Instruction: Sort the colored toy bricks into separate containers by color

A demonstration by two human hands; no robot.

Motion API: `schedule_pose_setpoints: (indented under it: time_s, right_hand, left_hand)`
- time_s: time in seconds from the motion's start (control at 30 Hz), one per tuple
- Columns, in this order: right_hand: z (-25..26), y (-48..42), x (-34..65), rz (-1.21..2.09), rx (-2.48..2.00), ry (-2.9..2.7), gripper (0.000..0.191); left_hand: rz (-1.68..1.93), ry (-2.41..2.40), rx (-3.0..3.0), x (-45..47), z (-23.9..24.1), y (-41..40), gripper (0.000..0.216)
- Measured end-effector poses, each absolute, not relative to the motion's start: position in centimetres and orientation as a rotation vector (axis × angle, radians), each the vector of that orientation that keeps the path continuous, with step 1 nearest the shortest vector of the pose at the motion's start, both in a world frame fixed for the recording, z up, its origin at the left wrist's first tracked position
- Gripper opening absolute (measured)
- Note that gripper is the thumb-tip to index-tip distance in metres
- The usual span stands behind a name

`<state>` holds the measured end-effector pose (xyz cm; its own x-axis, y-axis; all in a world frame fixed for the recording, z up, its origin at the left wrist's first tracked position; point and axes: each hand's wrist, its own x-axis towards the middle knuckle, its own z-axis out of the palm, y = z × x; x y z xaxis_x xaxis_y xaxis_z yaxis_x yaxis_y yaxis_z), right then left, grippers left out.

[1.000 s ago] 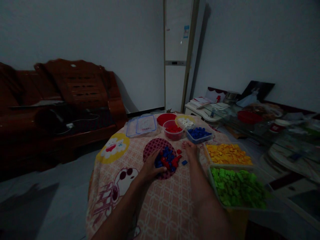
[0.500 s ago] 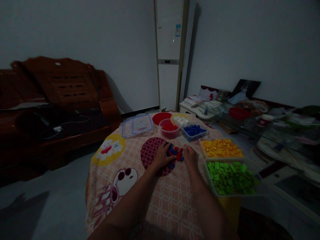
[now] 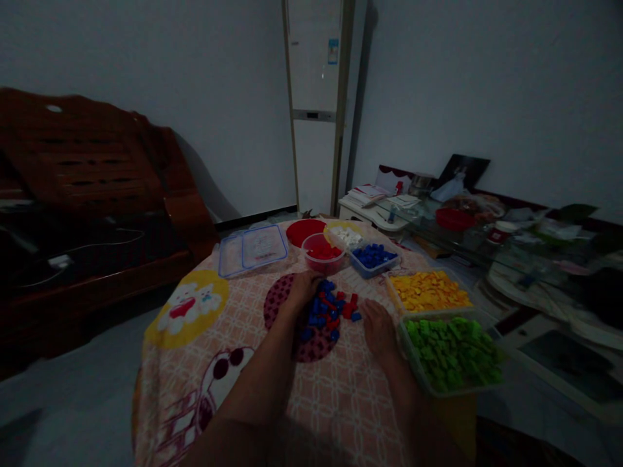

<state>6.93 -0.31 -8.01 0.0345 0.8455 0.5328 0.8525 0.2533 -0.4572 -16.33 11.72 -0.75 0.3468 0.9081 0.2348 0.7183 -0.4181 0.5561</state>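
Blue and red plastic building pieces (image 3: 321, 310) lie loose in a pile on a dark red circle of the patterned tablecloth. My left hand (image 3: 304, 287) is at the pile's far left edge, its fingers stretched toward the blue pieces; the fingertips are dim, and I see nothing held. To the right of the pile, my right hand (image 3: 378, 324) rests low over the cloth with its fingers loosely extended, close to a red piece (image 3: 349, 307) and a small blue one (image 3: 357, 316). Nothing shows in that hand.
Beyond the pile stand a tub of red pieces (image 3: 323, 255), a box of blue pieces (image 3: 374, 257) and white pieces (image 3: 345, 236). Yellow pieces (image 3: 431, 290) and green pieces (image 3: 452, 350) fill boxes at the right. A clear blue-edged lid (image 3: 254, 250) lies at the back left.
My hands have moved apart, uncovering the pile between them. My left hand has shifted to the far left edge, my right hand nearer and rightward. The pieces look more spread out.
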Motion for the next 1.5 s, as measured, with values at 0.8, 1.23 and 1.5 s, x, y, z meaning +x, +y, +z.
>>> schedule_pose_setpoints:
  time_s: [0.8, 1.23, 1.5]
  right_hand:
    - [-7.0, 0.2, 7.2, 0.034, -1.489, -1.753, 0.03]
    - [-6.5, -0.1, 7.1, 0.024, -1.525, -1.764, 0.03]
    - [-6.6, 0.0, 7.3, 0.025, -1.543, -1.791, 0.028]
  left_hand:
    - [1.326, 1.324, 1.778, -14.4, 1.1, 12.7, 0.028]
    - [1.305, 1.192, 1.605, -15.2, 1.2, 13.8, 0.044]
    - [0.885, 0.896, 1.834, -14.9, 1.4, 12.8, 0.039]
